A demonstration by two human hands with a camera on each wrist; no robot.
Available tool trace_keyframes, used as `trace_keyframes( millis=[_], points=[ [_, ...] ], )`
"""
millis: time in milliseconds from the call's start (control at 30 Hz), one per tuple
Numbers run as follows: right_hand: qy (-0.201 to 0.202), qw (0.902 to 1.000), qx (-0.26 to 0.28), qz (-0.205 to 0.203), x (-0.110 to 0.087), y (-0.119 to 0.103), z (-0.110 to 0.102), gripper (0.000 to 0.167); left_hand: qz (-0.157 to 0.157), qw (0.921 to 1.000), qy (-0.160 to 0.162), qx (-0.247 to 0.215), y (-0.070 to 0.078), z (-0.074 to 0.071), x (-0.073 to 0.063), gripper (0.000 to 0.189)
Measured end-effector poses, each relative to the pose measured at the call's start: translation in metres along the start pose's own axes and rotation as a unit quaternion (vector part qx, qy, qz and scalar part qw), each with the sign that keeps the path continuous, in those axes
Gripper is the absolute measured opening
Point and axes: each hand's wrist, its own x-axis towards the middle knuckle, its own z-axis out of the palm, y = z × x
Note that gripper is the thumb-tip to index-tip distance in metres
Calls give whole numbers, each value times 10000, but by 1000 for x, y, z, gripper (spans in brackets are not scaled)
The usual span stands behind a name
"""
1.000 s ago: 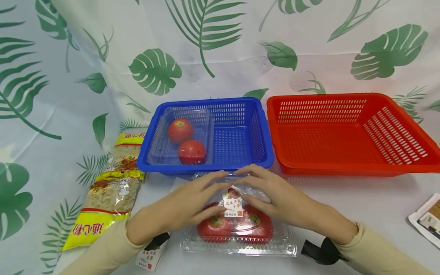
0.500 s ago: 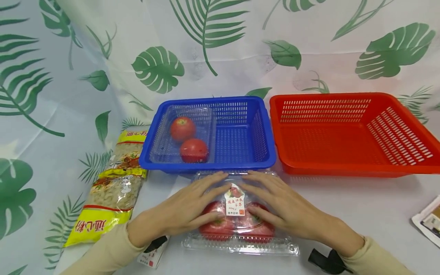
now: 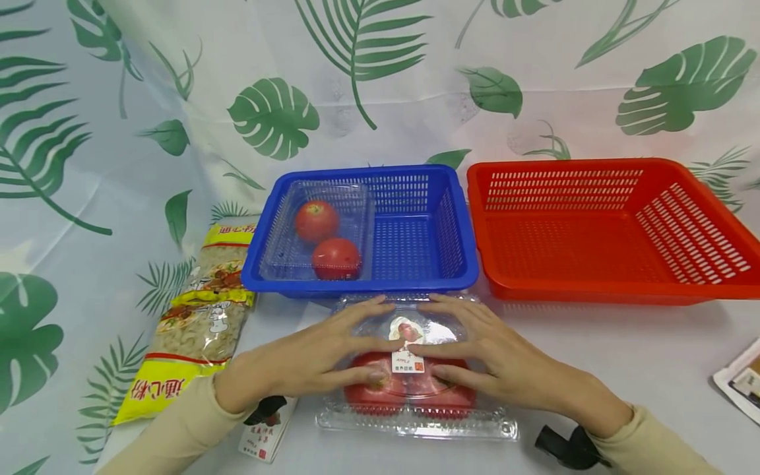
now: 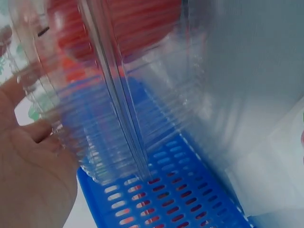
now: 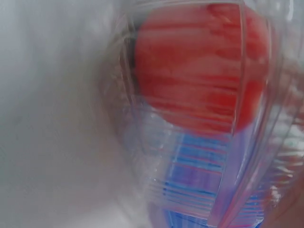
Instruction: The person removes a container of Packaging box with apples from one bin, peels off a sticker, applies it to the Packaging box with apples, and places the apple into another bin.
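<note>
In the head view, a clear plastic clamshell box (image 3: 415,430) lies on the table, holding two red apples (image 3: 375,390). A white sticker label (image 3: 410,362) with a fruit picture is on its lid. My left hand (image 3: 332,353) rests on the lid's left side, my right hand (image 3: 495,349) on its right side. Both have their fingers extended and slightly spread. The two index fingertips touch the label, partly covering it. The left wrist view shows my left palm beside the ridged box wall; in the right wrist view, an apple (image 5: 199,66) shows blurred through the plastic.
Behind the box, a blue basket (image 3: 415,285) holds another clear box with two apples. To its right is a red basket (image 3: 594,292). Yellow pasta bags (image 3: 190,343) lie at left, sticker sheets (image 3: 267,435) under my left wrist, a flat packet (image 3: 742,382) at far right.
My index fingers have moved inward from the label's sides onto the label itself. Both hands stay on the lid. The view has shifted slightly.
</note>
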Motion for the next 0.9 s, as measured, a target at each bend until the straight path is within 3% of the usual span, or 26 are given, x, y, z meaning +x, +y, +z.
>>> trace_keyframes(
  millis=[233, 467, 633, 733, 800, 900],
  points=[
    [-133, 9993, 248, -227, -1, 1, -4, 34, 438, 9990, -82, 95, -2, -3, 0, 34],
    [-249, 9978, 521, -338, -2, 1, -7, 29, 320, 9989, -350, 8, 0, -5, -2, 35],
    [-396, 9947, 953, 18, -6, -3, -17, 31, 320, 9992, -167, 177, 3, -2, -4, 35],
    [-204, 9907, 1273, 435, -12, -5, -28, 34, 330, 9990, 2, 310, 5, 1, -7, 36],
    [140, 9893, 1315, 611, -17, -5, -35, 36, 291, 9990, 111, 311, 6, 3, -10, 37],
    [672, 9868, 1281, 733, -27, -3, -43, 41, 115, 9985, 524, 103, 7, 5, -15, 36]
  ],
)
